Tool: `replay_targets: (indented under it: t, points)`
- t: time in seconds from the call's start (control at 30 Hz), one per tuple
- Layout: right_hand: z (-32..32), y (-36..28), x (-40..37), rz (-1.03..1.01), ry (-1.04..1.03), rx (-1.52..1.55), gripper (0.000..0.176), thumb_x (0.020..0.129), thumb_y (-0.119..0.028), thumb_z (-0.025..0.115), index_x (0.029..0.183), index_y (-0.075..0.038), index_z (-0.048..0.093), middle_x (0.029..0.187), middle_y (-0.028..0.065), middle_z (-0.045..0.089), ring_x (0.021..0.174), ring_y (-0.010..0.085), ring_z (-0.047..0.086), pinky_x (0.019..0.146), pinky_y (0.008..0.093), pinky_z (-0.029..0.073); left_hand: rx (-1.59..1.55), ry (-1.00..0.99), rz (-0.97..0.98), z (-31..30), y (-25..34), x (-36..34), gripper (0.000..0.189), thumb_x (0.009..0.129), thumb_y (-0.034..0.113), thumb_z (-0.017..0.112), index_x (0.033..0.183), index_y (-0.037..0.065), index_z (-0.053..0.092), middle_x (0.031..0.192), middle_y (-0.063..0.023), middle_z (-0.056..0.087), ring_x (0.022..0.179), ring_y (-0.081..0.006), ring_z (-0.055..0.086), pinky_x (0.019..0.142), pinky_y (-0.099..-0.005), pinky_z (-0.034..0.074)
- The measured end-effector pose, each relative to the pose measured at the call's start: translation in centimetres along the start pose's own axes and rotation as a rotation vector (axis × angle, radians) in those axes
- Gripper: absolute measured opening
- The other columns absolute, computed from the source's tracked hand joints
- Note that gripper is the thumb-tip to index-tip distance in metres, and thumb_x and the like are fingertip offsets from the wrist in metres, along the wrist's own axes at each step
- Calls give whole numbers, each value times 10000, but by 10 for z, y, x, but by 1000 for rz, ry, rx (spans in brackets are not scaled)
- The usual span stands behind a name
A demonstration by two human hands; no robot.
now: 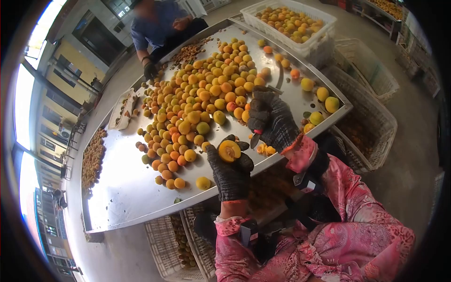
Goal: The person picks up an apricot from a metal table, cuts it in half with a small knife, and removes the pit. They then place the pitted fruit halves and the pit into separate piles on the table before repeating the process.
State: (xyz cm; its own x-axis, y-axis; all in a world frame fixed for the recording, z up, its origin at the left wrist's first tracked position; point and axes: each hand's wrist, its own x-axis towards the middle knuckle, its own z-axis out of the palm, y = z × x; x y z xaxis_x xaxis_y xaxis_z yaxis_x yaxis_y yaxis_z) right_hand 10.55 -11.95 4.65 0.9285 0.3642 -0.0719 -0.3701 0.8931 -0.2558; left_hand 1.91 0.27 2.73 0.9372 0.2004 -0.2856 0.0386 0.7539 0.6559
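Observation:
My left hand [228,173], in a dark glove, is closed round a cut apricot [229,151] at the near edge of the metal table [127,188]. The apricot's orange cut face with a hollow in the middle points up. My right hand [273,118], gloved too, grips a small knife [254,140] whose blade points down beside the apricot. A bit of red handle shows; the rest is hidden in the fingers. Just beyond both hands lies a big heap of whole apricots [188,103]. Cut apricot pieces [266,150] lie below the knife.
Across the table a person in a blue shirt [155,23] has a dark-gloved hand [150,71] by the heap. A full white crate [289,42] stands at the back right. Pits [95,157] and a small tray [123,110] lie left. Crates [171,251] stand below the near edge.

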Motion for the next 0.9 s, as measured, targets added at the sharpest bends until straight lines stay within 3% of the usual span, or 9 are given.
replay_targets:
  t: [0.2,0.27,0.3,0.37,0.5,0.6,0.67,0.8,0.9]
  points:
    - [-1,14,23,-156,-179,-9,186,845,-163,587,1023,-146,539,618,3,492,406,104,381,390,261,333,52,-49,-66,-7,-12,34,542,894,550,358,1058,59,517,771,-103,572,480,-149,455,412,-229,361]
    - [-11,17,34,-247,-183,-63,203,844,-161,588,1037,-136,531,634,0,488,435,99,393,416,252,343,740,-70,538,-6,-29,45,558,895,557,349,1073,54,514,782,-101,576,481,-143,457,415,-220,364]
    - [-15,17,39,-289,-186,-98,212,843,-160,588,1044,-131,527,642,-1,487,449,96,399,429,247,348,740,-76,524,-9,-28,50,558,895,557,349,1073,54,514,782,-101,576,481,-143,457,415,-220,364]
    - [-22,19,46,-291,-134,-127,216,843,-159,587,1047,-126,524,651,-6,485,460,93,402,439,244,353,134,16,-76,-6,-18,53,551,906,537,344,1090,44,507,794,-97,580,495,-128,464,426,-209,365]
    - [-25,24,57,-362,-74,-250,182,881,-172,512,1048,-108,479,587,-6,419,414,80,343,401,234,327,53,-37,-129,-20,-21,65,517,895,531,363,1033,55,510,779,-76,574,563,-162,525,465,-233,439]
    - [-31,27,59,-318,-92,-195,193,844,-139,576,1031,-111,535,660,-15,485,478,79,407,450,225,360,326,-63,-28,-27,-25,66,519,896,533,363,1026,55,515,763,-78,571,566,-166,526,482,-242,449]
    - [-30,31,57,-260,-47,-210,183,846,-143,574,1024,-114,539,659,-14,485,477,77,409,447,223,360,646,8,306,-46,-39,73,364,887,394,484,1021,58,521,773,-77,583,595,-176,541,519,-250,460]
    - [-39,33,64,-23,-67,-39,151,849,-147,565,997,-122,546,656,-12,490,467,77,418,426,227,359,902,-52,240,-25,-11,58,276,809,199,607,1024,53,516,804,-79,595,666,-188,571,583,-268,474]
    - [-45,39,70,115,-17,-78,136,841,-141,565,975,-124,548,641,-12,490,446,82,414,399,220,345,1450,-200,631,-42,-12,67,339,727,87,649,1032,39,508,826,-86,598,733,-188,589,633,-282,476]
